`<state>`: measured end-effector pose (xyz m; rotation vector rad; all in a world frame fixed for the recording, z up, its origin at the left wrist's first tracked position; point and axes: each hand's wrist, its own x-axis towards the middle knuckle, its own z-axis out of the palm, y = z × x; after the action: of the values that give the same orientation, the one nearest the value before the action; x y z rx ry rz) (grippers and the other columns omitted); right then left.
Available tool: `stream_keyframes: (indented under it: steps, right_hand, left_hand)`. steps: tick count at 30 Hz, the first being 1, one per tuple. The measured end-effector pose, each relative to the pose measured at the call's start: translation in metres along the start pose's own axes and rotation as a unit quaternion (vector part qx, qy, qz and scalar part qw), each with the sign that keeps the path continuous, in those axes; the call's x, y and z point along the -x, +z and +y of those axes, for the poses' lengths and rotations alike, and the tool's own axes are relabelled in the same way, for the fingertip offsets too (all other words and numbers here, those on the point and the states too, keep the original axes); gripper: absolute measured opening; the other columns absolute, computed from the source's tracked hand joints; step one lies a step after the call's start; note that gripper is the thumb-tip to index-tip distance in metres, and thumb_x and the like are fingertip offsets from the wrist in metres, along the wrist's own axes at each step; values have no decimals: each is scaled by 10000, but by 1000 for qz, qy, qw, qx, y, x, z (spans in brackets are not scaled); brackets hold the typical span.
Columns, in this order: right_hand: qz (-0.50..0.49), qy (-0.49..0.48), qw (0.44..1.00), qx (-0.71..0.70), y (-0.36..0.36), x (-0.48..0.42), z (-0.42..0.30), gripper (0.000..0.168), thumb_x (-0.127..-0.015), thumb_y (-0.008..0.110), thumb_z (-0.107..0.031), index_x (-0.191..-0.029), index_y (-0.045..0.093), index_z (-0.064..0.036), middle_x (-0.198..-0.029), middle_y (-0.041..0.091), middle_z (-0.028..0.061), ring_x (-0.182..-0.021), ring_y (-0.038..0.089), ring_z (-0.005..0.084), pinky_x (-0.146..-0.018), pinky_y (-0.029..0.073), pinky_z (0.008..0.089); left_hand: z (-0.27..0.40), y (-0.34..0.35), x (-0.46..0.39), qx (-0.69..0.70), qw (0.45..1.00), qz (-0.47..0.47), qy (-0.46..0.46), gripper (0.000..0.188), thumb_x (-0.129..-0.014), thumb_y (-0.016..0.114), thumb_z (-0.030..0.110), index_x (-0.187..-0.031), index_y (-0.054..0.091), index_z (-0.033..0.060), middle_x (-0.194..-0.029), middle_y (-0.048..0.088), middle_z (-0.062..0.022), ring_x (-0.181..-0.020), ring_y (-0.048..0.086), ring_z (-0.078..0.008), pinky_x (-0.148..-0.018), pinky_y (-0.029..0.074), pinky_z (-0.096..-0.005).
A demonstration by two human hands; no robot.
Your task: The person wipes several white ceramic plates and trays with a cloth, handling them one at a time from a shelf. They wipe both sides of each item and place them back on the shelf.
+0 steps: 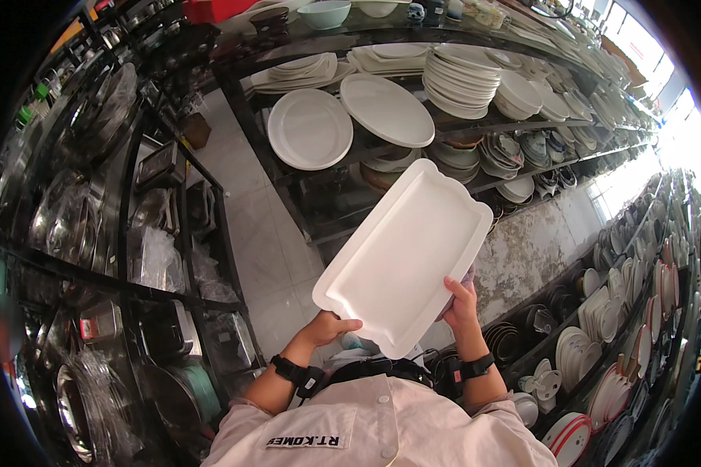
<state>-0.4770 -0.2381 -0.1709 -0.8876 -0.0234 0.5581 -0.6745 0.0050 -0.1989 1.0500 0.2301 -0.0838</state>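
Observation:
A white rectangular serving tray (406,257) with scalloped short ends is held aslant in front of my body. My left hand (328,328) grips its lower left corner, thumb on the rim and fingers beneath. My right hand (461,298) grips the right long side near the bottom, its thumb over the rim; a bit of greyish cloth shows beside it, under the tray. Beyond the tray, a round white plate (310,129) and a large oval white plate (387,110) lean at the front of a shelf, next to a tall stack of white plates (461,82).
A dark-framed shelf (327,160) with stacked dishes stands ahead. Metal pans and plastic-wrapped ware fill the rack (120,280) on the left. Plates stand in rows on the right-hand shelves (604,309). Tiled floor (269,245) shows between the left rack and the front shelf.

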Motion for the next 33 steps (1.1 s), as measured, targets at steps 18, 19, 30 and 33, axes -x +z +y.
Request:
stream_keyframes:
  steps: [18, 19, 30, 33]
  right_hand:
    - [-22, 127, 992, 16, 18, -39, 69, 598, -806, 580, 40, -1388, 452, -16, -1250, 607, 190, -1103, 639, 349, -957, 539, 491]
    - [-28, 124, 992, 19, 22, -42, 71, 596, -805, 579, 42, -1385, 455, -19, -1247, 608, 189, -1099, 641, 347, -955, 540, 488]
    - [-43, 178, 978, 98, 21, -109, 136, 578, -824, 641, 2, -1378, 476, -6, -1266, 615, 157, -1128, 632, 301, -971, 523, 442]
    - [-63, 135, 977, 151, 34, -135, 150, 581, -851, 696, -62, -1381, 470, 17, -1301, 606, 145, -1171, 609, 267, -993, 502, 417]
  left_hand:
    - [14, -55, 53, -63, 984, 166, -31, 601, -853, 634, 19, -1419, 435, -2, -1303, 596, -119, -1158, 601, -218, -985, 488, -363]
    - [15, -57, 53, -74, 984, 163, -16, 587, -852, 632, 7, -1408, 445, -12, -1309, 596, -120, -1160, 597, -215, -1013, 461, -358]
    - [-47, -103, 21, -126, 943, 307, -9, 385, -931, 637, 76, -1294, 544, -17, -1137, 669, -95, -978, 652, -178, -866, 528, -335]
    - [-71, -126, 0, -89, 943, 319, 25, 351, -943, 617, 65, -1277, 548, -20, -1133, 668, -94, -975, 651, -181, -862, 530, -338]
